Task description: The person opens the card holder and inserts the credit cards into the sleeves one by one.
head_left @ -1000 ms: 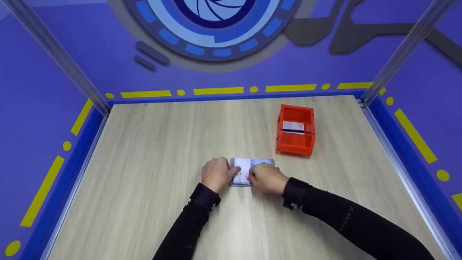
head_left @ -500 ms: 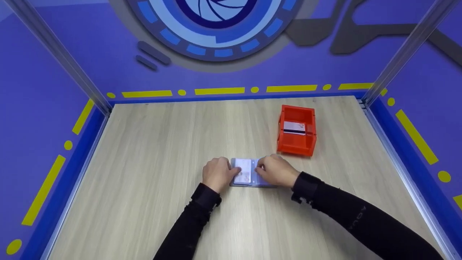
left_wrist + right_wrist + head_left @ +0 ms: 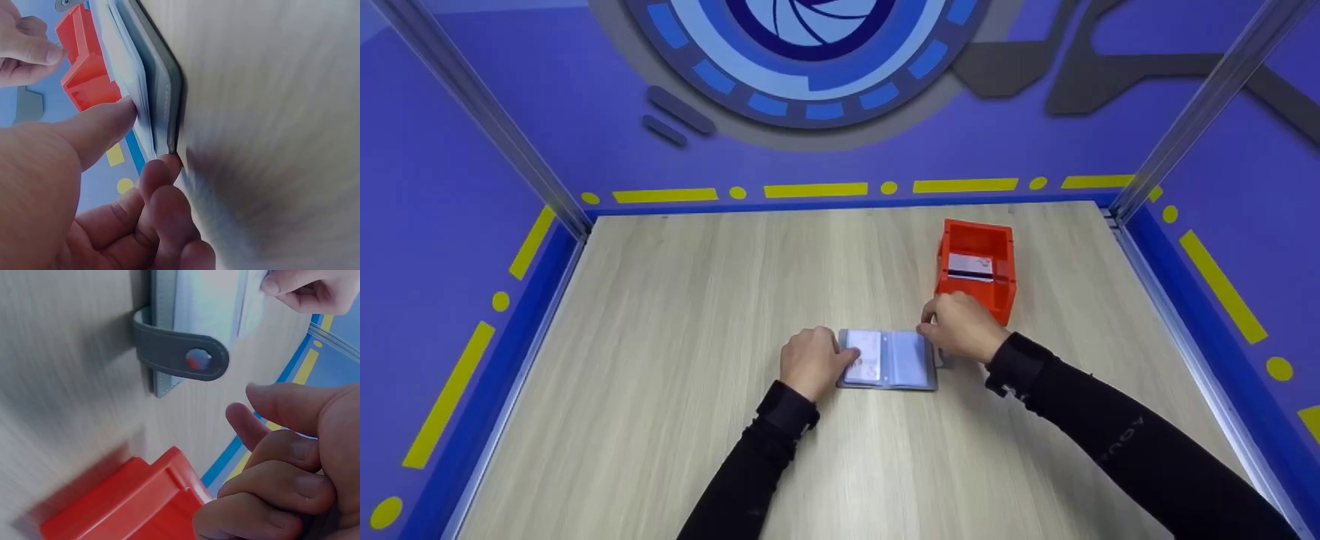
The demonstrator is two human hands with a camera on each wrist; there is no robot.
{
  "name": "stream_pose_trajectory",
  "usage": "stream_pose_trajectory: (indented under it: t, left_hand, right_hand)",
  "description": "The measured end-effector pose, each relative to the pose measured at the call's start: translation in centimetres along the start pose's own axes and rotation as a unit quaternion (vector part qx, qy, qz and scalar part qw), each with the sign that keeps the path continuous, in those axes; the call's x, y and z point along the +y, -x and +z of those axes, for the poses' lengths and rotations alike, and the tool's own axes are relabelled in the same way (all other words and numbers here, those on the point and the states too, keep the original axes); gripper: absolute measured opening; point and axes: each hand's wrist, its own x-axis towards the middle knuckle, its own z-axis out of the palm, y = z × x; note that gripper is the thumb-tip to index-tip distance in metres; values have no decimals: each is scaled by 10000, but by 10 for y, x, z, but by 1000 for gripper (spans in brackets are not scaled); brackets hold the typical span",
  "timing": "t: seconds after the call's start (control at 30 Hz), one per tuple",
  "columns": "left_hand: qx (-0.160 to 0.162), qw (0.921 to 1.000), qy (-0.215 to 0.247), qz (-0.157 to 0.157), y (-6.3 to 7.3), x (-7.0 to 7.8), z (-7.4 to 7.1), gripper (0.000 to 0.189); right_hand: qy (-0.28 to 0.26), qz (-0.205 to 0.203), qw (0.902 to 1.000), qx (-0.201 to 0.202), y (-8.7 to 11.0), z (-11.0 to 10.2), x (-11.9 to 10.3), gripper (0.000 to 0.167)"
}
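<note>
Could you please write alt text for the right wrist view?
The right hand, holding nothing, hovers near an open gray card holder with its snap strap unfastened; the left hand touches its far side. A red bin sits lower left.

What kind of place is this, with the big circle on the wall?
It looks like a small indoor work booth, though I can't be sure: blue-purple printed walls, joined by silver metal corner posts, edge three sides of a pale wood-grain tabletop.
</note>
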Motion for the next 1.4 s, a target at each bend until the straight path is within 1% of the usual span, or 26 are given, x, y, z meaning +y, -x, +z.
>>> stream_pose_trajectory:
  t: [0.1, 0.2, 0.33, 0.5, 0.63, 0.87, 1.0, 1.1, 1.27, 1.4]
  left_hand:
    - [9, 10000, -7, -1, 0, -1, 0, 40]
    - [11, 10000, -10, 15, 1, -1, 1, 39]
    - [48, 10000, -11, 35, 1, -1, 0, 39]
    - [49, 10000, -14, 33, -1, -1, -1, 41]
    - [44, 10000, -14, 17, -1, 0, -2, 42]
    - [134, 9998, 22, 140, 0, -2, -1, 40]
    - [102, 9999, -31, 115, -1, -1, 0, 42]
    - [98, 9999, -74, 105, -1, -2, -1, 43]
    - [83, 9999, -59, 113, -1, -2, -1, 42]
    - [68, 9999, -53, 113, -1, -1, -1, 42]
  right_hand:
    - [140, 28, 9997, -183, -3, 4, 1, 23]
    - [341, -70, 9989, -300, -6, 10, 3, 26]
    - [469, -180, 9984, -275, -9, 16, 6, 29]
    - [417, -134, 9986, -282, -12, 20, 7, 30]
    - [317, -86, 9987, -379, -15, 21, 6, 30]
    - [360, -251, 9985, -337, -19, 21, 5, 26]
    - [290, -76, 9990, -329, -20, 22, 3, 25]
    - [260, -36, 9992, -294, -19, 22, 3, 24]
    - [327, -168, 9991, -198, -19, 24, 4, 21]
    - [367, -220, 9989, -215, -20, 24, 4, 13]
